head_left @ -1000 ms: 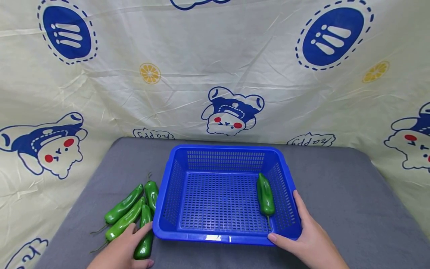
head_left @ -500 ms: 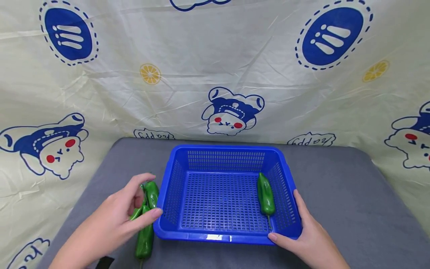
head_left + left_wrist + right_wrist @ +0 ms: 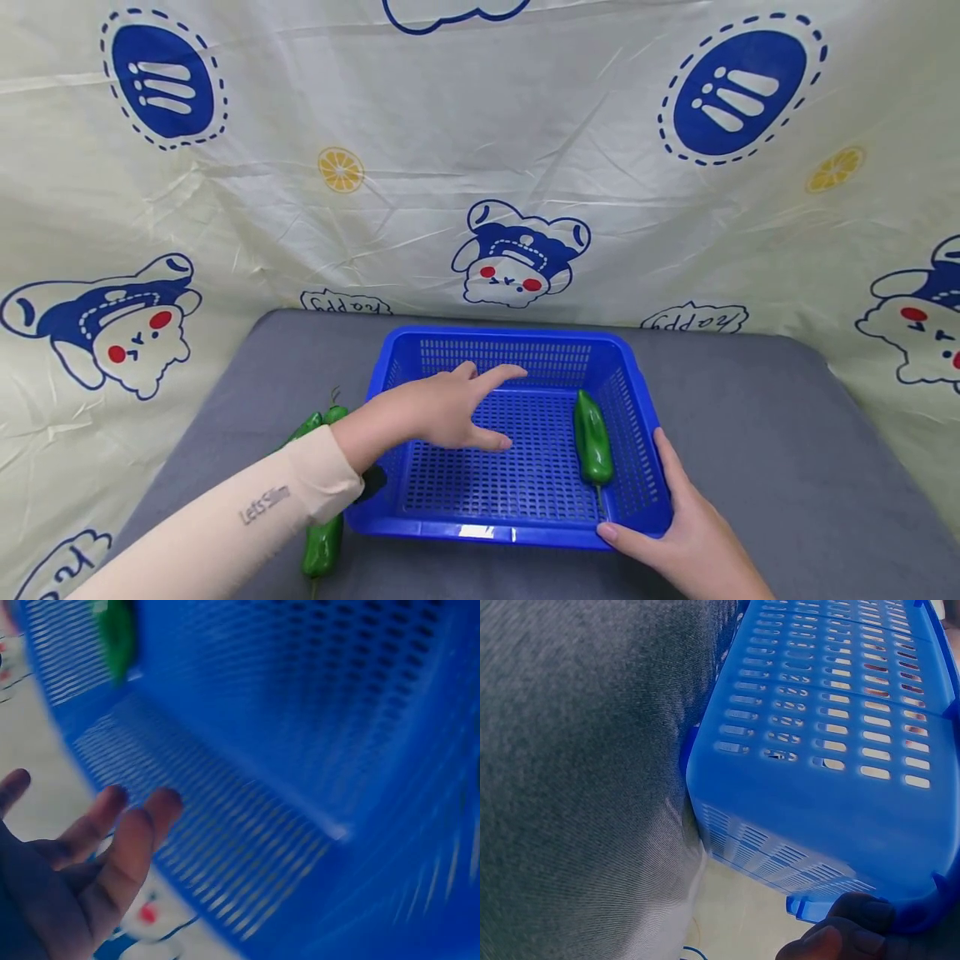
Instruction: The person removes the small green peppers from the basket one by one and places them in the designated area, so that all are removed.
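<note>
A blue plastic basket [image 3: 420,528] with slotted walls sits on the grey cloth, and one long green pepper [image 3: 593,437] lies inside along its right wall. My left hand [image 3: 457,408] hovers over the basket's middle, fingers spread and holding nothing; the left wrist view shows those fingers [image 3: 127,851] beside the slotted wall. My right hand [image 3: 686,517] grips the near right corner, thumb on the front rim and fingers along the right side. Left of the basket, more green peppers [image 3: 322,550] lie on the cloth, partly hidden by my left sleeve [image 3: 247,508].
A grey cloth [image 3: 765,433] covers the table. Behind it hangs a pale printed curtain [image 3: 645,225] with bear figures, which also comes down at both sides. A dark band [image 3: 371,483] shows at my left wrist, over the basket's left rim.
My left hand has left the peppers beside the basket and swung right, over the basket, with its sleeve now covering part of them. The right hand keeps its hold on the corner.
</note>
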Tool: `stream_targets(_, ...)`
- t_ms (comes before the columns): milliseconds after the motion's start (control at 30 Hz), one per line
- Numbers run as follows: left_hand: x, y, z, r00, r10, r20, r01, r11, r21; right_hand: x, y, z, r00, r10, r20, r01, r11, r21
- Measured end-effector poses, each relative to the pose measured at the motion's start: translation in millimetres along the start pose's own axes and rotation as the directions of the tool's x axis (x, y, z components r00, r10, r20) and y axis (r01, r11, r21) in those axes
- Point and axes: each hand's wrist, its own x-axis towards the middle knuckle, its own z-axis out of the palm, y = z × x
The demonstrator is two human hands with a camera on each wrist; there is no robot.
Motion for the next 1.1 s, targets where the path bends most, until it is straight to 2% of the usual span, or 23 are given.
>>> stream_targets(167, 33.3, -5.1, 17.8, 0.999, 0.008, 0.047, -0.009, 1.0, 0.007, 0.0, 0, 1, 1.0, -0.001, -0.004, 0.001, 1.0, 0.008)
stream_targets(400, 59.6, -8.3, 38.1, 0.999, 0.042, 0.031, -0.039, 0.994, -0.1, 0.3, -1, 0, 1.0, 0.011, 0.004, -0.011, 1.0, 0.0)
stream_targets(533, 69.0, -10.5, 51.3, 0.998, 0.064, 0.019, -0.061, 0.987, -0.146, 0.1, -1, 0, 1.0, 0.012, 0.004, -0.012, 1.0, -0.009)
stream_targets(700, 76.4, -11.2, 63.1, 0.995, 0.099, -0.006, -0.099, 0.984, -0.15, -0.1, -2, 0, 1.0, 0.008, 0.008, -0.008, 1.0, 0.002)
stream_targets(900, 81.6, -10.3, 67.4, 0.992, 0.117, -0.042, -0.123, 0.973, -0.193, 0.3, -2, 0, 1.0, 0.011, 0.009, -0.011, 1.0, 0.009)
stream_targets(1100, 86.9, -7.8, 68.6, 0.992, 0.104, -0.068, -0.116, 0.969, -0.219, 1.4, -2, -1, 0.999, 0.028, 0.017, -0.028, 1.0, 0.0)
